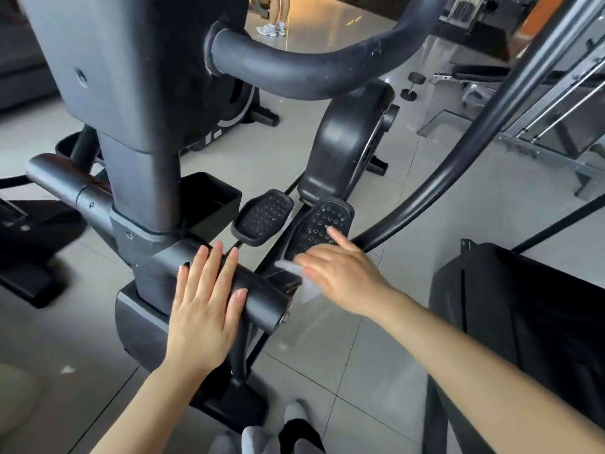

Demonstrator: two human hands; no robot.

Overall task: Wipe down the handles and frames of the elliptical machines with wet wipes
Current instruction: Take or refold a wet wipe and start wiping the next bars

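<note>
Resting flat with straight, spread fingers, the left hand (206, 309) lies palm-down on the near end of a thick black crossbar (258, 294) that juts rightward from the central column (144, 178) of the elliptical machine (137, 93). Just right of the bar's end cap, the right hand (340, 273) pinches a pale, blurred wet wipe (306, 286) between thumb and curled fingers, with the index finger stretched out toward the far side. The wipe hangs beside the bar's end; whether it touches the bar cannot be told through the blur. Beyond the hands sit two studded black pedals, the left pedal (263, 217) and the right pedal (322, 224), side by side above the grey tiled floor (327, 371). A curved black handlebar (294, 65) arcs across the top of the view, and a long dark swing arm (458, 142) sweeps down from the upper right toward the pedals. A dumbbell (413, 86) lies on the floor at far right, near a metal rack (556, 126). Someone's legs in white trainers (271, 29) stand in the far distance.
</note>
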